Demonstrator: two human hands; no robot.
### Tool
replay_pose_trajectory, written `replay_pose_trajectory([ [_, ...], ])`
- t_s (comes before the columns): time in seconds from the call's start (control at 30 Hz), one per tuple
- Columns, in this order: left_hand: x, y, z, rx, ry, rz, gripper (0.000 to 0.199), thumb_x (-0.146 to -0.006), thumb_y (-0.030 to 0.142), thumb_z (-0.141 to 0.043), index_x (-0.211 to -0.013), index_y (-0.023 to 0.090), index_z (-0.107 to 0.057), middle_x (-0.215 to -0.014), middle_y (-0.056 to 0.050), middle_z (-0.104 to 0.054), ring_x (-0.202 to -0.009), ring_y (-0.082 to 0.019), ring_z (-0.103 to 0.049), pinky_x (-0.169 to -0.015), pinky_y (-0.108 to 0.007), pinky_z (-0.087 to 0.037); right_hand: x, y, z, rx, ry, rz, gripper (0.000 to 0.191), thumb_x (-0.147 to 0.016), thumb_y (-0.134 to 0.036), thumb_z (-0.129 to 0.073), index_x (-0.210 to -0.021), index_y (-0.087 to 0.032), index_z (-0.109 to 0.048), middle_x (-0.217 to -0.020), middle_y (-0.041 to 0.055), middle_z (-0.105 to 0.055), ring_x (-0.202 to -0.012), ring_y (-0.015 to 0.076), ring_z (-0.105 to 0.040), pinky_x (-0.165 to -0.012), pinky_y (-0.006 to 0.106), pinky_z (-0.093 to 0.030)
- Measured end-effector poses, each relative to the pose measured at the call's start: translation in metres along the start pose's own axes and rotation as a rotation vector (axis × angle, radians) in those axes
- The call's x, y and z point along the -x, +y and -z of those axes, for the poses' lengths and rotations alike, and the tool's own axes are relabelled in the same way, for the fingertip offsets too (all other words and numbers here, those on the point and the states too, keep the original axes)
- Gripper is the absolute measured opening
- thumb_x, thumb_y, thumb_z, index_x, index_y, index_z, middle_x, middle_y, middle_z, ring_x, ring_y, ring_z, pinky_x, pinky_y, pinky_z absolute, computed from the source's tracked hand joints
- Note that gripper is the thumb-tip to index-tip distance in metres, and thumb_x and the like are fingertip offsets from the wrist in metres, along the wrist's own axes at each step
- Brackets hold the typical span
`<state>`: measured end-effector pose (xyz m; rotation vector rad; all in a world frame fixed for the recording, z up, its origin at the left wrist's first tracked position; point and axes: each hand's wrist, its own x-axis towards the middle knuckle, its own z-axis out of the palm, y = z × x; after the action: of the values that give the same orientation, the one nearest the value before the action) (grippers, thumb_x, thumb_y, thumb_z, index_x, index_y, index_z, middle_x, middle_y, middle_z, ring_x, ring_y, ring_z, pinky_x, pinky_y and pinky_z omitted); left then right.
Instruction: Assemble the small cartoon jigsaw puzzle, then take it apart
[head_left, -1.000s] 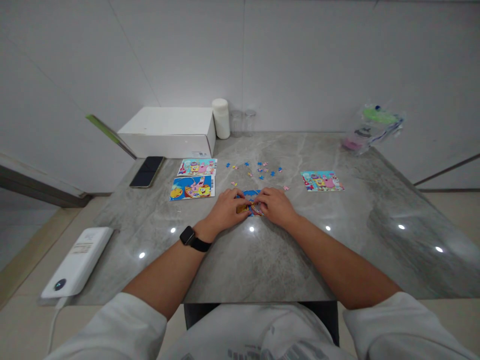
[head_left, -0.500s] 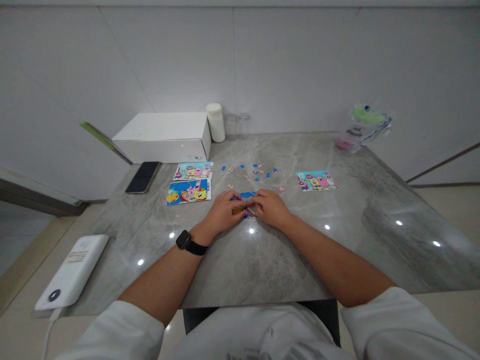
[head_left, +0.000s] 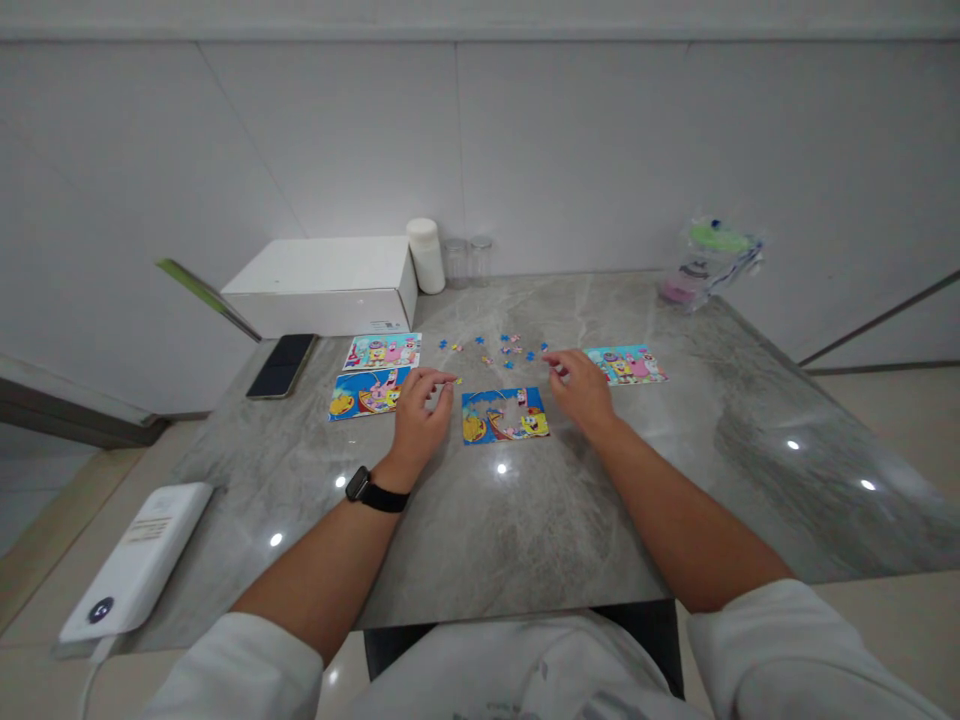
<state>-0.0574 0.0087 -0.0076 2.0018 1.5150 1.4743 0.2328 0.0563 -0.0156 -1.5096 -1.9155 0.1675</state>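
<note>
Left side of grey counter (head_left: 517, 540): phone (head_left: 282, 366), then blue picture card (head_left: 367, 393), its right end behind left hand (head_left: 421, 412). Left fingers loosely bent near yellow piece (head_left: 459, 380); grip cannot be told. Centre: part-filled puzzle (head_left: 499, 427), flat, loose pieces (head_left: 530, 356) behind. Right hand (head_left: 585, 392): fingertips narrow, contents unclear, beside turquoise card (head_left: 636, 366).

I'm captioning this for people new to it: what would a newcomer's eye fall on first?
Probably the bright, partly filled puzzle on the grey table, with a ragged gap in it, lying between the left hand and the right hand. Next, the small loose pieces scattered just beyond it. The large white box at the table's far left also stands out.
</note>
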Motion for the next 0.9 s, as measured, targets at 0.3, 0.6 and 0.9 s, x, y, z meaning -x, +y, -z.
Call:
replay_pose_trajectory([
  [0.3,-0.001,-0.006,-0.001,0.057,0.075,0.043,0.019,-0.096,0.023,-0.058,-0.114,0.022,-0.065,-0.102,-0.004,-0.063,-0.085,-0.016,-0.057,-0.077,-0.032,-0.048,-0.016,0.059,0.009,0.107,0.101,-0.21,0.036,-0.088,-0.019,-0.05,-0.115,-0.016,-0.074,-0.109,0.0135,-0.073,-0.093,0.0256,-0.066,-0.09,0.038,-0.05],
  [0.6,-0.001,-0.013,-0.004,0.093,0.089,0.088,0.022,-0.096,0.024,-0.058,-0.116,0.023,-0.064,-0.105,-0.005,-0.063,-0.087,-0.017,-0.058,-0.077,-0.031,-0.049,-0.012,0.049,0.011,0.236,-0.035,-0.187,0.025,-0.091,-0.026,-0.055,-0.103,-0.021,-0.076,-0.1,0.0092,-0.077,-0.094,0.0252,-0.067,-0.085,0.036,-0.047],
  [0.9,0.0,-0.012,-0.005,0.136,0.09,0.1,0.021,-0.096,0.023,-0.059,-0.116,0.023,-0.064,-0.104,-0.004,-0.064,-0.088,-0.017,-0.058,-0.076,-0.031,-0.049,-0.008,0.032,0.013,0.336,-0.166,-0.179,0.021,-0.093,-0.032,-0.061,-0.102,-0.022,-0.077,-0.1,0.0077,-0.078,-0.093,0.0235,-0.068,-0.079,0.033,-0.044],
])
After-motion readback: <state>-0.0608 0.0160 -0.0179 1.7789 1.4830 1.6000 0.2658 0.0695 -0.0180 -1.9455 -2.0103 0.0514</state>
